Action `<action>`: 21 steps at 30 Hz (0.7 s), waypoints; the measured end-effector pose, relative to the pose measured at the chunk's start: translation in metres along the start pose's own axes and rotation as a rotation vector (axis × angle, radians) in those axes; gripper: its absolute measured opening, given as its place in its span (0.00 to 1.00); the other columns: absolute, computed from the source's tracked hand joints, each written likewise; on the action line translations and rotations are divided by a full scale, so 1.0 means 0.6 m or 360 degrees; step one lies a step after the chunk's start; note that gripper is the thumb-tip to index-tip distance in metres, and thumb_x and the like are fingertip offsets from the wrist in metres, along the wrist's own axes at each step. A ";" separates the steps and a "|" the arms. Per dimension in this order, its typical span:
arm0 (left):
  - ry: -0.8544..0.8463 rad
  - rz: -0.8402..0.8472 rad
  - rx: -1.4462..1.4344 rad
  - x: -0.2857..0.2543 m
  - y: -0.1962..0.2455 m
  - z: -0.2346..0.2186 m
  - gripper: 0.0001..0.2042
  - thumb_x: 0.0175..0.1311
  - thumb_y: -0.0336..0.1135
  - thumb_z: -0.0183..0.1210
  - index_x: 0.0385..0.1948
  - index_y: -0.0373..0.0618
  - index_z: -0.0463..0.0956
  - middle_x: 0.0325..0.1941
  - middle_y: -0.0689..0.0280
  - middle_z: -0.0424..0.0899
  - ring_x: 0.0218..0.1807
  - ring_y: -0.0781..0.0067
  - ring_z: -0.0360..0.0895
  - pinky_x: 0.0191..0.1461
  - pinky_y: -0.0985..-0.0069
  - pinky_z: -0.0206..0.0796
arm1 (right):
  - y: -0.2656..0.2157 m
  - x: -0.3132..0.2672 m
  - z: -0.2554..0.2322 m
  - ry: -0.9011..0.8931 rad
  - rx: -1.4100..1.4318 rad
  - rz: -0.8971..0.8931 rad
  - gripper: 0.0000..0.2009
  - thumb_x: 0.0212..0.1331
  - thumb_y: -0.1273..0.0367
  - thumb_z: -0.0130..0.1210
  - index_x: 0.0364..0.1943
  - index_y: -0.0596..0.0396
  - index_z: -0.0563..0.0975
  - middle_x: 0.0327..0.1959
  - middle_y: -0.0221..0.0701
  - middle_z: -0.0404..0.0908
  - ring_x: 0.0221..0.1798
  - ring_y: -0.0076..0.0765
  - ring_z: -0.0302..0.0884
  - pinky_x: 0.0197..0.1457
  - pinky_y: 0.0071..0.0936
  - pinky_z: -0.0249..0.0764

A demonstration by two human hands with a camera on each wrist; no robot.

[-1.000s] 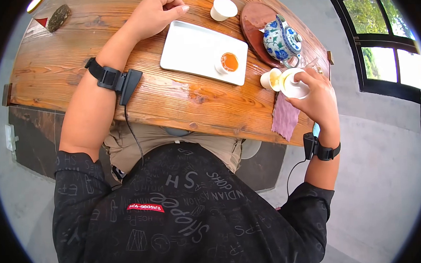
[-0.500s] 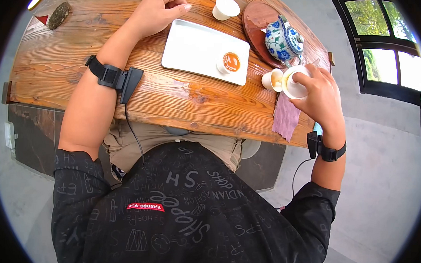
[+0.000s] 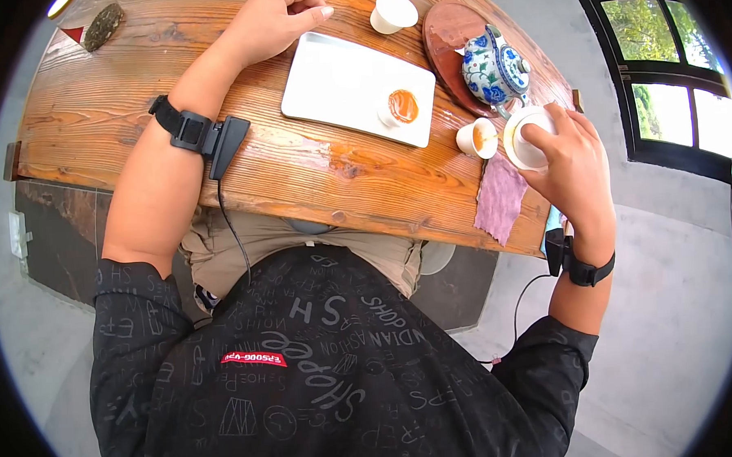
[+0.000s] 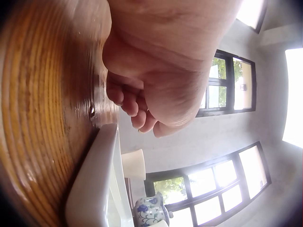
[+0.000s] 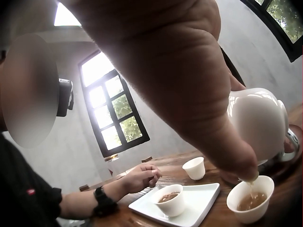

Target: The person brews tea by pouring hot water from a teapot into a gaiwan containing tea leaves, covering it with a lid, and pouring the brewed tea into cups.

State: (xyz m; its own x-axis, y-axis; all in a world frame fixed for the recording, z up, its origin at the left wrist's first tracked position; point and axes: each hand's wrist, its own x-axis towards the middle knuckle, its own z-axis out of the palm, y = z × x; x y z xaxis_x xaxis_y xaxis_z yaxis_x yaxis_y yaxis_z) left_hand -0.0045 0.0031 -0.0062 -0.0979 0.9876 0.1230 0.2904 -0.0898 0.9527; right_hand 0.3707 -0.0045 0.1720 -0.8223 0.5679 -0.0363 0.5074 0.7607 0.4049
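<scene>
The right hand (image 3: 575, 164) grips the white pitcher (image 5: 260, 125), fingers and thumb curled round it, and tips it over a small cup (image 3: 467, 140) on the table (image 3: 298, 178), just beside the tray (image 3: 335, 70). A thin stream falls into the cup. Too steep a tilt could overfill it; a wavering wrist might spill onto the wood. That arm reaches out sideways. The left hand (image 3: 279, 24), loosely curled and empty, lies near the tray's far corner.
</scene>
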 end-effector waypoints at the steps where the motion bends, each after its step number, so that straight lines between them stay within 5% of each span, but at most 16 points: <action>1: 0.0002 0.0005 0.0011 0.000 0.001 0.000 0.08 0.69 0.34 0.63 0.34 0.39 0.82 0.23 0.68 0.82 0.21 0.80 0.75 0.26 0.78 0.68 | 0.000 0.000 -0.002 -0.0011 -0.0008 0.0001 0.17 0.37 0.68 0.74 0.37 0.45 0.83 0.48 0.42 0.82 0.51 0.51 0.82 0.62 0.40 0.76; 21: -0.0006 -0.0010 0.0002 0.001 -0.001 -0.001 0.08 0.69 0.35 0.64 0.34 0.40 0.82 0.24 0.68 0.82 0.22 0.81 0.75 0.27 0.78 0.68 | -0.008 0.007 0.007 -0.0055 -0.0101 -0.0069 0.20 0.35 0.70 0.74 0.38 0.42 0.82 0.49 0.40 0.81 0.55 0.48 0.80 0.65 0.40 0.73</action>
State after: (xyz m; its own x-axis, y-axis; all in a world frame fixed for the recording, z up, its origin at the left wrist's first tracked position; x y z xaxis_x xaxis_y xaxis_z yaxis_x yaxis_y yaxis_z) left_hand -0.0055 0.0034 -0.0067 -0.0959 0.9886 0.1160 0.2913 -0.0836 0.9530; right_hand 0.3657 -0.0046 0.1658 -0.8333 0.5460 -0.0861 0.4531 0.7640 0.4593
